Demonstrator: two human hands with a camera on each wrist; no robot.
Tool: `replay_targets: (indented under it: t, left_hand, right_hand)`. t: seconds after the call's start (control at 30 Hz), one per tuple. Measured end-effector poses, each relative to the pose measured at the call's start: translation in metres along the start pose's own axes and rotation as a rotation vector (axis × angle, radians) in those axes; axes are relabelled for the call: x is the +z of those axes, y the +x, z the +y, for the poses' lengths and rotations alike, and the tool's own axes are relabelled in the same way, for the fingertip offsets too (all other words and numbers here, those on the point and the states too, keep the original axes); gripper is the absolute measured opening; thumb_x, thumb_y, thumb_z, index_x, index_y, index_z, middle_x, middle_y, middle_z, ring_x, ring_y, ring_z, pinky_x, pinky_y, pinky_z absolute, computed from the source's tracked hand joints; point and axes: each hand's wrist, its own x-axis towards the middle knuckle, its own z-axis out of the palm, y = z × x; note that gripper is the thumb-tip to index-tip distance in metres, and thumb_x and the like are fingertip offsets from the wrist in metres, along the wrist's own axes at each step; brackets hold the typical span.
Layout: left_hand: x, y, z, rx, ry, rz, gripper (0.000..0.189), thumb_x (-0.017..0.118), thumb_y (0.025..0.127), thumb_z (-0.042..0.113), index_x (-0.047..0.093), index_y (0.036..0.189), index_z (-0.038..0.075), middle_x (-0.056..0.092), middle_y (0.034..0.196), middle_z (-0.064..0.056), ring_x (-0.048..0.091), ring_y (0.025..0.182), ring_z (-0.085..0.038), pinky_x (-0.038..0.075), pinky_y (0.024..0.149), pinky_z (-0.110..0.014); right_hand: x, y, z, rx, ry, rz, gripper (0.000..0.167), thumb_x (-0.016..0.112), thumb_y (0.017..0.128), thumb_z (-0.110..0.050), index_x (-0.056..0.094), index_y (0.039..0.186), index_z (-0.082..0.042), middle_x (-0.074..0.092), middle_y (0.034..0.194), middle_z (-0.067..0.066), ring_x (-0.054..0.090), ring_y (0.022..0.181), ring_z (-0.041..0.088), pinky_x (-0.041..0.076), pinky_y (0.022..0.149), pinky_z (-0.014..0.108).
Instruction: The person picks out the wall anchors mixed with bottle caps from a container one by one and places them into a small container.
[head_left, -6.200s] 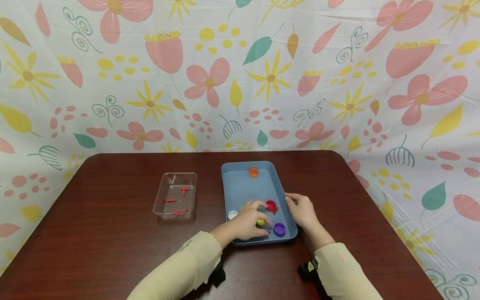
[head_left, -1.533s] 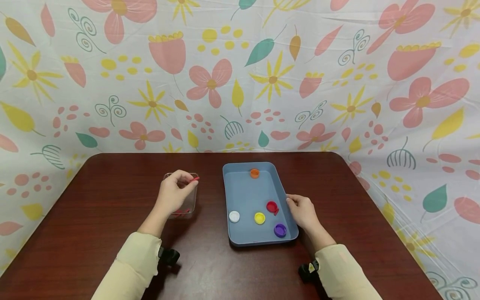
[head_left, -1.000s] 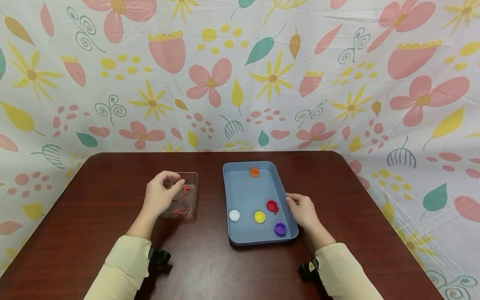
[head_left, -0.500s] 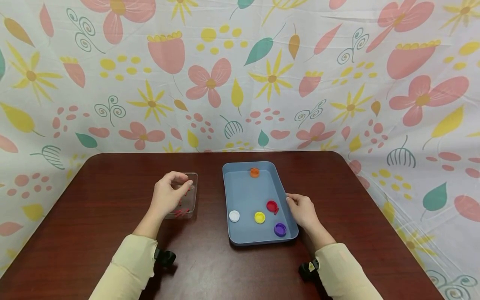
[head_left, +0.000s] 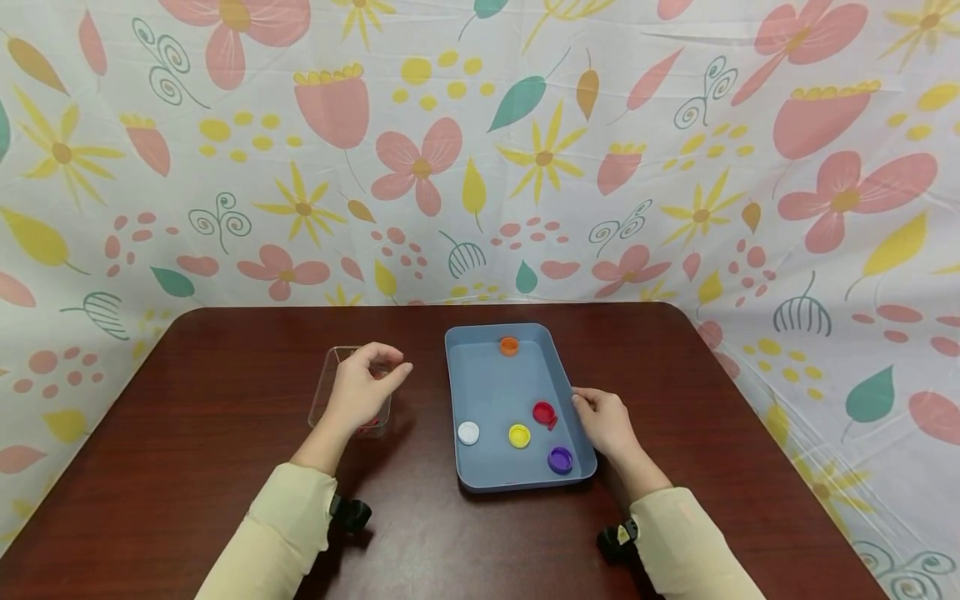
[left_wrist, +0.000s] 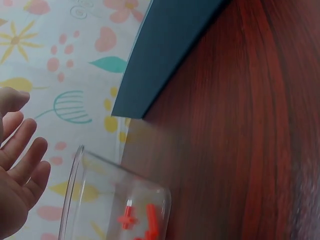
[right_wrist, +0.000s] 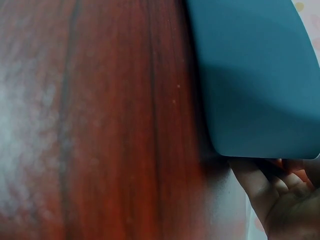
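Note:
My left hand (head_left: 363, 387) hovers over the clear plastic box (head_left: 323, 392), fingers loosely bent and nothing visible between them. Inside the box, a red plus-shaped piece (left_wrist: 127, 220) and red sticks (left_wrist: 152, 220) show in the left wrist view; in the head view the hand covers most of them. My right hand (head_left: 606, 421) holds the right rim of the blue tray (head_left: 487, 383), its fingers against the tray's side. In the tray lie an orange cap (head_left: 509, 346), a red cap (head_left: 543, 412) with a small red stick (head_left: 552, 423) against it, and white, yellow and purple caps.
Box and tray stand apart on a dark brown wooden table (head_left: 225, 417), the tray to the right. Behind the table hangs a flowered cloth (head_left: 480, 167). Black wrist straps (head_left: 349, 513) with cameras sit below both sleeves.
The left hand went from the tray to the box, held a red stick there, and now shows none. It has since shifted right. The right hand stays at the tray's rim.

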Motion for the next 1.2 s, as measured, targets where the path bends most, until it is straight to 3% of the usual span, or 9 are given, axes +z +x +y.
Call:
replay_targets:
  t: [0.23,0.67,1.2]
  left_hand:
    - [0.012,0.001,0.006,-0.006,-0.010,-0.047,0.021,0.072,0.084,0.022,0.066,0.097,0.007,0.069,0.094,-0.006,0.057,0.080,-0.019,0.047,0.072,-0.030]
    - [0.040,0.002,0.018,0.090,-0.004,-0.130,0.019,0.073,0.082,0.016,0.066,0.098,0.008,0.066,0.096,-0.005,0.061,0.088,-0.020,0.050,0.076,-0.037]
    - [0.064,0.002,0.030,0.134,-0.004,-0.220,0.023,0.074,0.081,0.013,0.065,0.101,0.006,0.065,0.099,-0.009,0.062,0.091,-0.025,0.052,0.076,-0.040]
  right_hand:
    - [0.000,0.000,0.002,0.012,0.014,-0.005,0.031,0.050,0.096,-0.013,0.062,0.120,0.003,0.066,0.111,0.023,0.065,0.092,0.026,0.055,0.073,0.038]
    - [0.000,0.000,0.002,0.015,0.017,-0.005,0.031,0.050,0.096,-0.012,0.062,0.121,0.003,0.066,0.112,0.023,0.065,0.093,0.027,0.055,0.074,0.039]
    - [0.000,0.000,0.001,0.020,0.023,-0.014,0.031,0.051,0.097,-0.013,0.062,0.121,0.002,0.067,0.110,0.023,0.067,0.091,0.027,0.056,0.073,0.038]
